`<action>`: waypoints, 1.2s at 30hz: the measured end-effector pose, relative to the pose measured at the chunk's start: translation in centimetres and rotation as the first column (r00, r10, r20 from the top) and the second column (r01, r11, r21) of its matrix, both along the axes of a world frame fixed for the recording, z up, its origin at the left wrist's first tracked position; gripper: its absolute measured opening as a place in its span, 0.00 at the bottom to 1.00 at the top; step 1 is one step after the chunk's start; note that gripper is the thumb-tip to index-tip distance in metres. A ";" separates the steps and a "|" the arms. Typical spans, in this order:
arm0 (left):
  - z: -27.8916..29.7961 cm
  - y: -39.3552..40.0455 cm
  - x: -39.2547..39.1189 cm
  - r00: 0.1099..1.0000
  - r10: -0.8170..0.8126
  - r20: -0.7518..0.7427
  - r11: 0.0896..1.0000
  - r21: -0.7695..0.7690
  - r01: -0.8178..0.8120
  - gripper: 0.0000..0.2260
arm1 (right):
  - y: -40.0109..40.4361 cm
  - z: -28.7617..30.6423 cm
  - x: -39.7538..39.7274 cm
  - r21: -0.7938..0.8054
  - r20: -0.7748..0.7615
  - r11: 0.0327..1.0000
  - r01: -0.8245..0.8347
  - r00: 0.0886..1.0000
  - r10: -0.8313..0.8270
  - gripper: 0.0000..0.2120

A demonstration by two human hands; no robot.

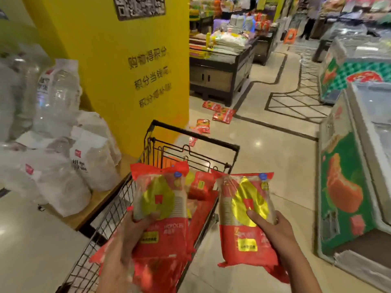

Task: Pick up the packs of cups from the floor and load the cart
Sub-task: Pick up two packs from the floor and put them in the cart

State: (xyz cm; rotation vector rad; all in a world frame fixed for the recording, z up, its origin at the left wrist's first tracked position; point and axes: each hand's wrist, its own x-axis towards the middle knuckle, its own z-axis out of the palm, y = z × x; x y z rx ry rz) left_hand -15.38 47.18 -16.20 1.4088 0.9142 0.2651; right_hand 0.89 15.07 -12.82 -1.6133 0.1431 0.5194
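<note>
The left hand's [124, 235] fingers curl round one red pack of cups [161, 208]; the right hand's [273, 227] thumb and fingers grip another pack [246, 216]. Both stand long axis upright, over the cart [190, 149]. Beyond the fingers, label print blurs; "VEROLE" is partly legible. More red packs [223, 114] lie on the floor [275, 157] ahead.
</note>
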 end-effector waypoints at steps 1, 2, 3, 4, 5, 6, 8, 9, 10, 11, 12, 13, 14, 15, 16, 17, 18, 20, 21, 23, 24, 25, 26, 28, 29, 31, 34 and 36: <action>0.3 -0.2 0.8 1.000 0.009 -0.012 1.000 -0.014 -0.010 0.41 | 0.6 -0.1 2.1 -0.012 0.015 0.999 -0.045 0.999 0.045 0.24; 0.6 -0.4 1.5 1.000 0.013 -0.026 0.999 -0.037 -0.014 0.36 | 1.3 -0.2 4.1 -0.033 0.023 0.996 -0.087 0.996 0.088 0.24; 0.7 -0.4 2.2 0.999 0.019 -0.045 0.999 -0.046 -0.021 0.31 | 2.1 -0.6 5.9 -0.055 0.026 0.991 -0.124 0.992 0.126 0.23; 0.7 -0.2 2.8 0.997 0.048 -0.063 0.997 -0.058 -0.052 0.25 | 2.9 -0.7 7.5 -0.081 0.019 0.985 -0.155 0.987 0.157 0.22; 0.4 0.1 3.3 0.992 0.098 -0.074 0.992 -0.067 -0.103 0.20 | 4.0 -0.9 9.1 -0.098 0.017 0.976 -0.194 0.980 0.197 0.20; 0.3 0.3 3.9 0.986 0.149 -0.080 0.985 -0.078 -0.156 0.19 | 5.2 -1.0 10.8 -0.117 0.013 0.963 -0.243 0.969 0.246 0.19; -0.2 0.6 5.2 0.969 0.226 -0.098 0.966 -0.107 -0.236 0.21 | 7.8 -1.4 14.2 -0.185 0.025 0.916 -0.356 0.930 0.366 0.18; -0.9 0.8 5.6 0.960 0.260 -0.102 0.955 -0.117 -0.271 0.23 | 9.3 -1.6 15.8 -0.216 0.039 0.890 -0.402 0.907 0.420 0.18; -1.2 0.7 6.3 0.948 0.301 -0.102 0.941 -0.129 -0.313 0.24 | 10.8 -1.9 17.2 -0.224 0.045 0.868 -0.443 0.885 0.463 0.17; -1.6 0.6 7.0 0.934 0.341 -0.109 0.923 -0.148 -0.355 0.22 | 12.4 -2.4 18.8 -0.220 0.039 0.848 -0.482 0.864 0.501 0.16; -2.0 0.3 7.7 0.918 0.379 -0.113 0.904 -0.167 -0.394 0.20 | 14.0 -2.8 20.2 -0.236 0.033 0.820 -0.521 0.839 0.543 0.16; -2.4 -0.2 8.4 0.903 0.414 -0.114 0.887 -0.173 -0.428 0.19 | 15.4 -3.5 21.7 -0.265 0.033 0.776 -0.572 0.799 0.600 0.18; -2.6 -0.9 9.2 0.881 0.456 -0.126 0.863 -0.178 -0.473 0.19 | 16.8 -3.9 23.0 -0.281 0.014 0.735 -0.617 0.763 0.646 0.22; -2.5 -1.2 10.0 0.855 0.500 -0.139 0.836 -0.180 -0.518 0.19 | 18.2 -4.5 24.3 -0.250 -0.019 0.699 -0.670 0.725 0.689 0.25; -2.3 -1.4 10.7 0.825 0.545 -0.146 0.805 -0.183 -0.564 0.17 | 19.6 -4.6 25.6 -0.217 -0.079 0.662 -0.717 0.689 0.720 0.26; -2.3 -1.6 11.3 0.799 0.582 -0.152 0.778 -0.184 -0.601 0.16 | 20.9 -4.6 26.7 -0.189 -0.135 0.620 -0.761 0.646 0.752 0.24; -2.5 -1.8 11.9 0.767 0.623 -0.156 0.744 -0.186 -0.642 0.17 | 22.0 -4.4 27.4 -0.154 -0.171 0.578 -0.802 0.597 0.783 0.21; -2.9 -2.1 12.7 0.707 0.691 -0.151 0.681 -0.192 -0.707 0.25 | 24.2 -4.8 28.8 -0.129 -0.172 0.486 -0.864 0.502 0.847 0.16; -3.2 -2.4 13.0 0.675 0.722 -0.151 0.649 -0.191 -0.737 0.30 | 25.3 -5.3 29.2 -0.135 -0.158 0.449 -0.883 0.467 0.870 0.15; -3.7 -3.0 13.5 0.615 0.773 -0.154 0.591 -0.177 -0.787 0.35 | 27.1 -6.9 29.7 -0.154 -0.141 0.392 -0.907 0.413 0.900 0.13; -4.0 -3.5 13.7 0.600 0.784 -0.159 0.572 -0.188 -0.798 0.36 | 27.9 -7.5 29.6 -0.160 -0.147 0.356 -0.921 0.379 0.914 0.14; -4.2 -3.7 13.9 0.587 0.794 -0.160 0.555 -0.204 -0.806 0.39 | 28.6 -8.5 29.6 -0.167 -0.160 0.310 -0.936 0.336 0.928 0.15; -4.5 -3.9 14.1 0.578 0.799 -0.163 0.543 -0.217 -0.811 0.43 | 29.2 -9.1 29.4 -0.173 -0.180 0.273 -0.946 0.303 0.936 0.16; -4.8 -4.1 14.3 0.562 0.804 -0.195 0.518 -0.235 -0.823 0.50 | 30.0 -10.4 29.5 -0.184 -0.208 0.209 -0.960 0.246 0.947 0.19; -5.1 -4.1 14.3 0.554 0.807 -0.204 0.506 -0.243 -0.827 0.50 | 30.3 -11.1 29.5 -0.194 -0.223 0.180 -0.964 0.222 0.949 0.22; -5.6 -4.0 14.5 0.567 0.789 -0.237 0.515 -0.247 -0.820 0.46 | 30.8 -12.5 29.7 -0.205 -0.263 0.154 -0.967 0.206 0.942 0.26; -5.6 -3.6 15.3 0.606 0.754 -0.253 0.565 -0.219 -0.795 0.29 | 31.0 -12.6 29.9 -0.215 -0.295 0.170 -0.962 0.230 0.927 0.19; -5.6 -3.3 15.4 0.627 0.733 -0.263 0.590 -0.211 -0.779 0.22 | 31.3 -12.5 30.0 -0.233 -0.296 0.186 -0.955 0.251 0.922 0.16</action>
